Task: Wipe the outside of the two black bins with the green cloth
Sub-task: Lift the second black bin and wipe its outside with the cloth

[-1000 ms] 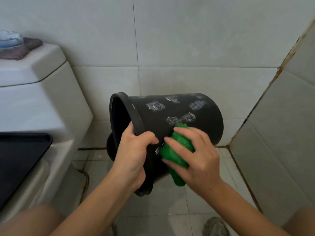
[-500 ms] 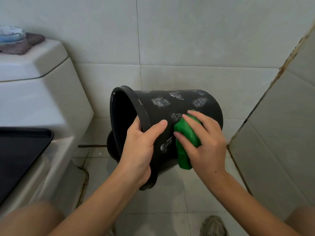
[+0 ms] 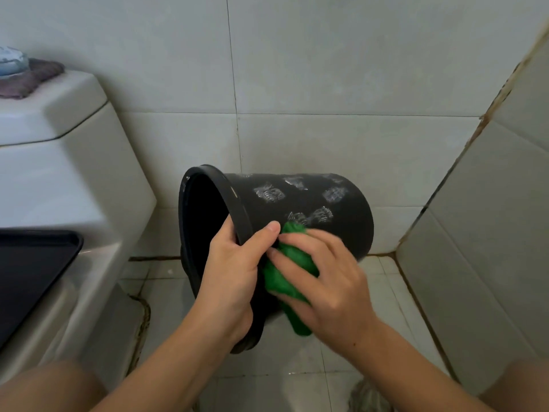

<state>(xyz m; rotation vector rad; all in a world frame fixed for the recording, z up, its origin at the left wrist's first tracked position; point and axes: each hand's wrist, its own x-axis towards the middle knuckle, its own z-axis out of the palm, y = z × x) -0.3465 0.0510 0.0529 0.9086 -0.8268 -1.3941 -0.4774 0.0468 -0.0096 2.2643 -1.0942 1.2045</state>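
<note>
Two hands are working on one black bin (image 3: 312, 203) in a tiled bathroom corner, seen from my head looking down. I am holding the bin tipped on its side above the floor (image 3: 297, 382), its open mouth facing left and its base pointing right toward the corner, so that the curved outer wall is turned up where I can reach it. My left hand (image 3: 234, 275) is closed around the rim, thumb on the outside and fingers going inside out of sight, keeping the bin steady. My right hand (image 3: 329, 281) is closed around the bunched green cloth (image 3: 285, 275), pressing it against the bin's side just beside my left thumb; it is slightly blurred. Pale, scuffed patches are showing on the upper wall of the bin, so I am judging this wipe unfinished. What I can see of the bin's inside is looking dark and empty, though the far end is hidden. Only this one bin is clearly showing; a dark shape behind it may be the second, but I cannot tell. A white toilet (image 3: 59, 188) is standing at my left
</note>
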